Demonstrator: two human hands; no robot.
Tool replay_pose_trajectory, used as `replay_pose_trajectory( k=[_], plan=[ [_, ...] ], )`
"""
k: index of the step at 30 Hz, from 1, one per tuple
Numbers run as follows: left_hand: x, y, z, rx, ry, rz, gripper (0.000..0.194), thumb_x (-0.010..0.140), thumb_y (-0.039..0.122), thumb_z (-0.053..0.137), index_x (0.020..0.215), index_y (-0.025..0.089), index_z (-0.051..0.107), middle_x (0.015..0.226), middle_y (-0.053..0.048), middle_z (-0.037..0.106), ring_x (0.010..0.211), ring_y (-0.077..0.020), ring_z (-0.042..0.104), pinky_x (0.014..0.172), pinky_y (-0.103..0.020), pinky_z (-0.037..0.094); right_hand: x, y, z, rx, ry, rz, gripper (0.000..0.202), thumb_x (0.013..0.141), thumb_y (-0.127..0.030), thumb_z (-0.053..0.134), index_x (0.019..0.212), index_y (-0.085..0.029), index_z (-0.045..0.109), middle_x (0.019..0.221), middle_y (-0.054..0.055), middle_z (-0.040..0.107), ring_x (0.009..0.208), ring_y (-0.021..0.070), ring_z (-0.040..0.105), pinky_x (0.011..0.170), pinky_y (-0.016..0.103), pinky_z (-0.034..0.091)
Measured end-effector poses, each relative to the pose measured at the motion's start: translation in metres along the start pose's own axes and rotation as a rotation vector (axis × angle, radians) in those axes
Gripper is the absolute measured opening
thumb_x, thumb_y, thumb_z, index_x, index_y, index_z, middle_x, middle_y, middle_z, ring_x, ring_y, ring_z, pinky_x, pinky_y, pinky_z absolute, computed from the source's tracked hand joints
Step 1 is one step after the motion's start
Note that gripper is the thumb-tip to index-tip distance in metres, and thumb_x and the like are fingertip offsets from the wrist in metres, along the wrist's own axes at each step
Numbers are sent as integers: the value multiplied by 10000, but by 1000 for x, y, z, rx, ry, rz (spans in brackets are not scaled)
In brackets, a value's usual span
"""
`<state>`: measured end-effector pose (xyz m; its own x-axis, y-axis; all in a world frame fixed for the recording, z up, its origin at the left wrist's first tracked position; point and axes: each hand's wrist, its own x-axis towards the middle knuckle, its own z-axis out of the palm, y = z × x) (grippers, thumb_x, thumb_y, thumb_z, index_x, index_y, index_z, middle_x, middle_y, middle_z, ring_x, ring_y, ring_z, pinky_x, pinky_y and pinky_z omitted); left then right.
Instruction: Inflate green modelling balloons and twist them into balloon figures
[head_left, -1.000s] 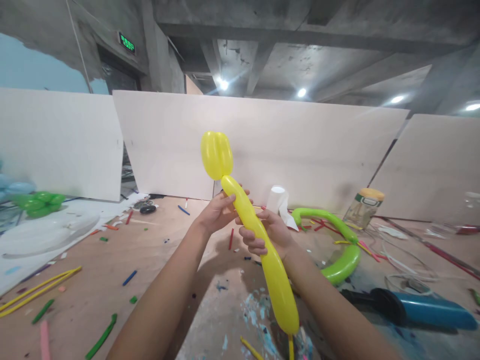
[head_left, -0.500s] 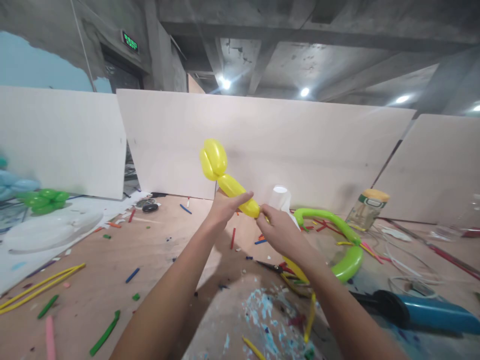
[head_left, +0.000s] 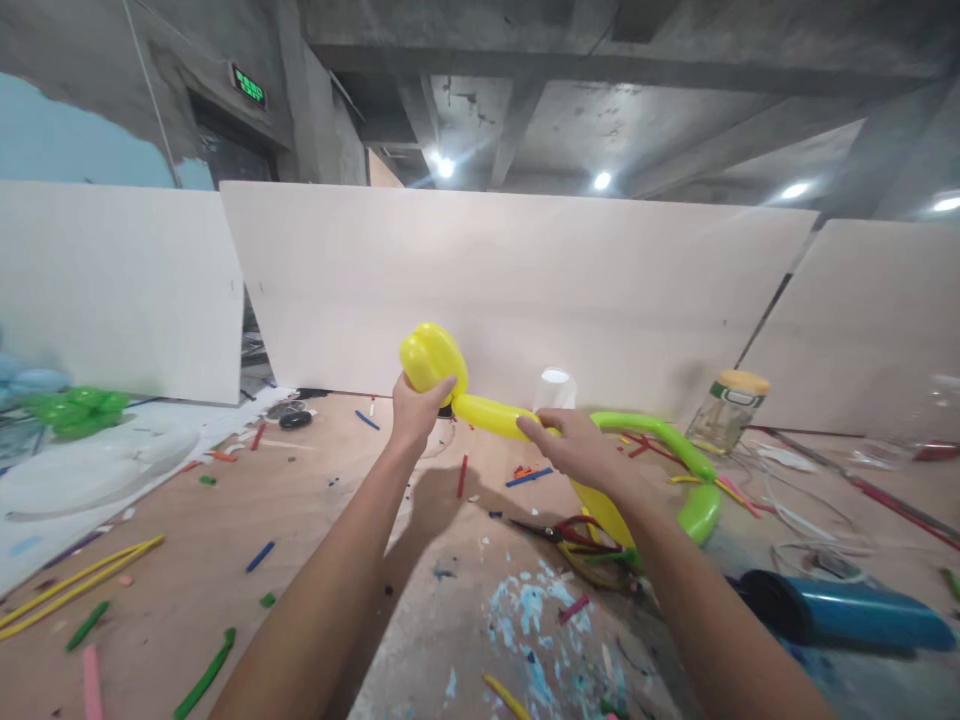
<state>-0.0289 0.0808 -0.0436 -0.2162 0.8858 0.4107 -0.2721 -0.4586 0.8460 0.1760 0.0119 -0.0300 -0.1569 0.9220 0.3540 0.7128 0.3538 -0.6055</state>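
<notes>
"So, what's different in the hands?"

"The left hand (head_left: pixel 417 412) has shifted off the straight length of the long, glossy yellow balloon (head_left: pixel 491 417) onto its bunched, rounded end. It's gripping those bubbles, thumb at their base."

"And the right hand (head_left: pixel 577 445)?"

"Closed on the same balloon, thumb and forefinger pinching the straight part's other end. More yellow continues beneath that hand, partly hidden by the forearm."

"What does that mean for the shaping?"

"I'd say the stretch between the hands is now steadied at both ends, its joint just beside the left thumb."

"Anything near?"

"Red-handled metal scissors (head_left: pixel 553 534) lie below the right hand; a curved lime-green balloon (head_left: pixel 651 428) lies right of it."
</notes>
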Motion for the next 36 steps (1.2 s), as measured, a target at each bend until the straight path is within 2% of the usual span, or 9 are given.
replay_pose_trajectory(
  k=[2, 5, 7, 13, 19, 25, 29, 32, 36],
  plan=[
    [-3, -1, -2, 231, -173, 66, 427, 590, 294, 777, 953, 136, 614, 880, -55, 652, 767, -180, 606, 648, -276, 485, 1, -2, 2, 193, 15, 126, 501, 837, -633, 437, 642, -180, 527, 535, 6, 533, 481, 146, 520, 468, 257, 379],
    [-8, 0, -1, 374, -501, 69, 459, 656, 345, 730, 1043, 138, 594, 928, -61, 642, 816, -192, 600, 678, -287, 484, 3, -4, 5, 571, -26, 262, 503, 807, -670, 472, 730, -180, 550, 593, 26, 581, 499, 152, 570, 505, 282, 479],
    [-9, 2, -1, 447, -583, 91, 496, 666, 386, 719, 1072, 142, 574, 951, -66, 631, 831, -197, 592, 683, -295, 478, 4, -3, 5, 758, -81, 314, 487, 809, -655, 495, 787, -175, 576, 671, 63, 631, 562, 166, 612, 567, 304, 525],
    [-8, 14, -7, 771, -569, 305, 391, 629, 396, 735, 905, 166, 581, 830, -15, 594, 744, -167, 544, 629, -279, 414, 4, 3, 3, 968, -205, 336, 396, 871, -532, 509, 918, -152, 611, 804, 114, 679, 691, 183, 651, 709, 338, 549],
    [-15, 30, -6, 863, -615, 451, 271, 655, 343, 707, 829, 181, 579, 795, 0, 597, 709, -149, 540, 616, -264, 384, 1, 4, -1, 1091, -272, 332, 379, 836, -495, 582, 951, -139, 639, 878, 128, 691, 808, 205, 663, 802, 344, 525],
    [-19, 24, 0, 828, -679, 407, 116, 718, 247, 609, 808, 179, 584, 771, -1, 627, 684, -144, 580, 596, -247, 401, 0, 0, 0, 1002, -214, 225, 265, 754, -380, 716, 882, -177, 604, 890, 57, 667, 872, 200, 642, 899, 400, 479],
    [-20, 22, 0, 828, -698, 412, 140, 707, 242, 613, 830, 176, 610, 790, -10, 642, 701, -153, 591, 609, -249, 414, -1, -1, 2, 941, -221, 222, 250, 770, -418, 692, 834, -222, 550, 903, -5, 621, 938, 197, 613, 855, 396, 492],
    [-21, 22, 0, 809, -693, 378, 167, 705, 258, 623, 854, 181, 627, 798, -11, 655, 693, -153, 597, 599, -248, 421, -1, 0, 1, 950, -248, 239, 248, 786, -442, 665, 872, -237, 556, 956, 5, 619, 982, 212, 600, 839, 398, 501],
    [-19, 18, 1, 781, -633, 369, 144, 705, 269, 634, 822, 186, 622, 769, -6, 661, 681, -158, 598, 581, -252, 422, 1, 1, -3, 1048, -225, 348, 290, 831, -479, 579, 962, -219, 579, 972, 58, 641, 937, 224, 624, 808, 401, 527]
  ],
)
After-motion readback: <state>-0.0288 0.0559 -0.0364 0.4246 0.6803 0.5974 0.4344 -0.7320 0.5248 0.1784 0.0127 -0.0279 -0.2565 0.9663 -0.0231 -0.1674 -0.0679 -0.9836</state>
